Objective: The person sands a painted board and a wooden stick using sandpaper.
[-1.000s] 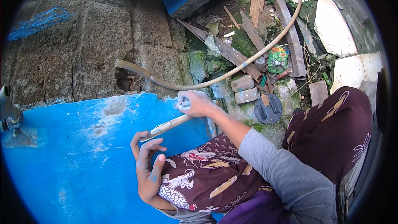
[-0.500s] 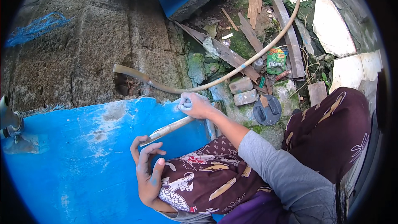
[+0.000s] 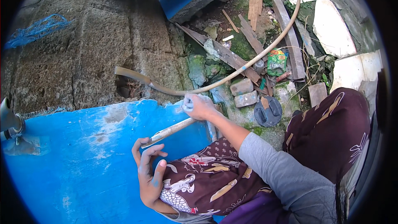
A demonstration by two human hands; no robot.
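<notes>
A pale, whitish stick [image 3: 173, 129] with a split-looking, pointed end slants over the blue-painted surface. Its upper end runs into my right hand [image 3: 200, 107], whose dusty fingers are closed around it. The lower tip reaches the fingers of my left hand [image 3: 151, 170]; these are apart and slightly bent, with the thumb standing away from the stick. Whether a left fingertip presses on the tip I cannot tell. Bluish-white powder or paint marks both hands. Patterned dark maroon cloth [image 3: 232, 170] covers my legs just beside the stick.
The blue surface [image 3: 74, 182] is scuffed and borders rough concrete [image 3: 103, 49]. A long beige hose [image 3: 219, 82] curves past my right hand. Farther right lie planks [image 3: 288, 37], a green packet [image 3: 277, 62], small blocks [image 3: 246, 98] and a round grey lid [image 3: 268, 112]. A pipe [image 3: 10, 118] stands at the left edge.
The whole view has shifted very slightly. Both hands and the stick keep nearly the same pose.
</notes>
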